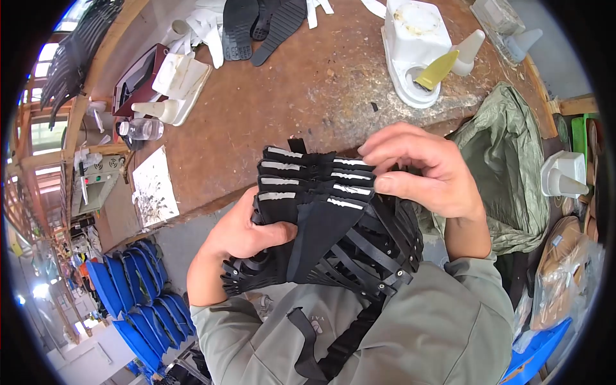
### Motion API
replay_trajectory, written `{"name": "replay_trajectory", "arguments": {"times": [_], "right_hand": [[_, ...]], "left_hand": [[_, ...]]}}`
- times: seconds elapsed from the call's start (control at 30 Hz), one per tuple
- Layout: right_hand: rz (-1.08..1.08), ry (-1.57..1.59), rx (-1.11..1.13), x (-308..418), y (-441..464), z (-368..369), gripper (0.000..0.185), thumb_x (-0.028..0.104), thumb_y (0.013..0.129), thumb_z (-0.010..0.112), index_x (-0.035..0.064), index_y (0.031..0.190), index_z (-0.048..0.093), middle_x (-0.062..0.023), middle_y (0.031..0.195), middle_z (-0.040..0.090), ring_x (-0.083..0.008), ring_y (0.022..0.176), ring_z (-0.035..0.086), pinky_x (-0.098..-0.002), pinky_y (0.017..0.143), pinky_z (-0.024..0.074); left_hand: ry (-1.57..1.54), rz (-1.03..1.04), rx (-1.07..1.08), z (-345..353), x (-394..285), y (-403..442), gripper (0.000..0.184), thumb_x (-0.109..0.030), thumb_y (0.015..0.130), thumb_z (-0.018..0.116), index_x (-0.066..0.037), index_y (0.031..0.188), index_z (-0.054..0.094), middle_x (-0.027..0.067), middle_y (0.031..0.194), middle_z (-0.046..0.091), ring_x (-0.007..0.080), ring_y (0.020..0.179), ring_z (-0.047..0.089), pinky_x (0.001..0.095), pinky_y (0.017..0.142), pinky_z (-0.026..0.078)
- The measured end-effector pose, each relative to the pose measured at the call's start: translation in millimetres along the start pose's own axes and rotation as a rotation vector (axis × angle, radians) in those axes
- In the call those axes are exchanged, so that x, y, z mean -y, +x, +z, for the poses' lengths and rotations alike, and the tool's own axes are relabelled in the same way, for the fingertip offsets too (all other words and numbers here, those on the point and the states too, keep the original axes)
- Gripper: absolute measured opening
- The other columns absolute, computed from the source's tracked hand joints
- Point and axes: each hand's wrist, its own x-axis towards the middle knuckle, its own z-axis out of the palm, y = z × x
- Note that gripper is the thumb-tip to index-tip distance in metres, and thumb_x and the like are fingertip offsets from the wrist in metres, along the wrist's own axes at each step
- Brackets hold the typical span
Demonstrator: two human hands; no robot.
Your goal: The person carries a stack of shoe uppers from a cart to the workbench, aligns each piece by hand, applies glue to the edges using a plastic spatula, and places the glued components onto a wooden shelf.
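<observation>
A stack of black strappy shoe uppers [327, 231] is held up over my lap, close to the table's front edge. White strips run along the layered upper edges, on both sides of a middle seam. My left hand [240, 234] grips the stack's left side, with the thumb across the front and the fingers hidden behind. At the stack's right edge, my right hand [427, 167] has its fingers curved and apart from the thumb. Its thumb tip is by the white-striped edges; whether it touches them I cannot tell. Straps with metal rivets hang at the lower right.
Beyond the stack lies a brown worktable [289, 96]. On it are black soles [263, 29], white glue pots [417, 38] with a yellow spreader [438, 69], and a clear bottle [142, 129]. A green-grey bag [507, 173] sits right; blue pieces [138, 282] hang lower left.
</observation>
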Motion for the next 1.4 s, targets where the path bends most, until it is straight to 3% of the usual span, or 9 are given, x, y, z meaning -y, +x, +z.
{"name": "replay_trajectory", "arguments": {"times": [0.3,0.33,0.53,0.63,0.73,0.83,1.1,1.2,1.4], "right_hand": [[0.201,0.157,0.012,-16,-3,1,0.025,0.003,0.081,0.071,-0.0028,0.104,0.064,-0.0080,0.095,0.063,-0.0121,0.081,0.060,-0.0259,0.070,0.0484],[0.085,-0.118,0.112,-25,-7,-8,0.033,0.018,0.086,0.070,0.0043,0.114,0.062,-0.0048,0.095,0.064,-0.0087,0.080,0.057,-0.0270,0.071,0.0477],[0.448,0.058,0.031,-100,-41,-23,0.032,0.023,0.091,0.063,0.0038,0.117,0.062,-0.0095,0.103,0.061,-0.0193,0.089,0.062,-0.0323,0.078,0.0496],[0.253,-0.581,0.251,-102,-45,-35,0.033,0.027,0.086,0.068,0.0034,0.109,0.065,-0.0147,0.101,0.064,-0.0307,0.091,0.063,-0.0362,0.084,0.0487],[0.366,-0.331,-0.570,-54,-25,-78,0.019,0.017,0.085,0.070,0.0030,0.098,0.065,-0.0003,0.082,0.064,-0.0071,0.074,0.058,-0.0249,0.065,0.0483],[0.058,-0.753,-0.932,-30,9,-124,0.026,0.016,0.082,0.073,0.0001,0.096,0.058,0.0006,0.077,0.058,-0.0077,0.067,0.052,-0.0240,0.061,0.0446],[0.146,-1.041,-0.562,-2,31,-130,0.017,0.010,0.086,0.067,-0.0011,0.095,0.057,-0.0071,0.083,0.065,-0.0150,0.065,0.061,-0.0295,0.059,0.0487],[-0.151,-0.522,-0.754,26,27,-115,0.013,0.004,0.086,0.066,-0.0012,0.097,0.062,-0.0092,0.085,0.065,-0.0117,0.062,0.060,-0.0228,0.054,0.0464],[-0.170,-1.018,-0.374,-26,15,-132,0.019,0.000,0.078,0.071,-0.0004,0.097,0.069,-0.0098,0.090,0.067,-0.0190,0.079,0.063,-0.0285,0.070,0.0504]], "left_hand": [[-0.045,-0.035,-0.025,-1,3,5,0.046,-0.004,0.069,0.067,0.002,0.114,0.057,0.0023,0.100,0.062,0.0118,0.090,0.055,0.0272,0.085,0.044],[-0.065,-0.048,-0.035,-5,8,8,0.047,-0.005,0.068,0.067,0.002,0.114,0.057,0.0024,0.100,0.063,0.0119,0.091,0.055,0.0273,0.085,0.044],[-0.061,-0.009,-0.049,-17,16,24,0.049,-0.004,0.063,0.066,0.002,0.111,0.059,0.0035,0.098,0.063,0.0129,0.093,0.055,0.0276,0.087,0.043],[-0.037,-0.061,0.085,-15,14,39,0.048,-0.005,0.063,0.066,0.002,0.111,0.060,0.0039,0.098,0.063,0.0137,0.094,0.054,0.0282,0.087,0.043],[-0.003,-0.097,0.193,-19,20,46,0.046,-0.006,0.064,0.067,0.002,0.109,0.060,0.0045,0.097,0.063,0.0144,0.094,0.054,0.0288,0.087,0.043],[0.028,-0.054,0.315,-16,14,58,0.045,-0.006,0.066,0.068,0.002,0.109,0.060,0.0049,0.097,0.063,0.0137,0.094,0.053,0.0286,0.087,0.043],[0.158,-0.139,0.506,-27,-8,71,0.042,-0.009,0.071,0.070,0.002,0.110,0.060,0.0051,0.091,0.065,0.0113,0.085,0.056,0.0268,0.080,0.046],[0.151,-0.146,0.503,-30,-16,75,0.042,-0.010,0.071,0.071,0.001,0.110,0.060,0.0057,0.092,0.066,0.0113,0.085,0.056,0.0267,0.080,0.046],[0.160,-0.226,0.510,-32,-9,93,0.049,-0.011,0.071,0.073,0.002,0.115,0.058,0.0076,0.097,0.067,0.0128,0.089,0.058,0.0281,0.083,0.047]]}}
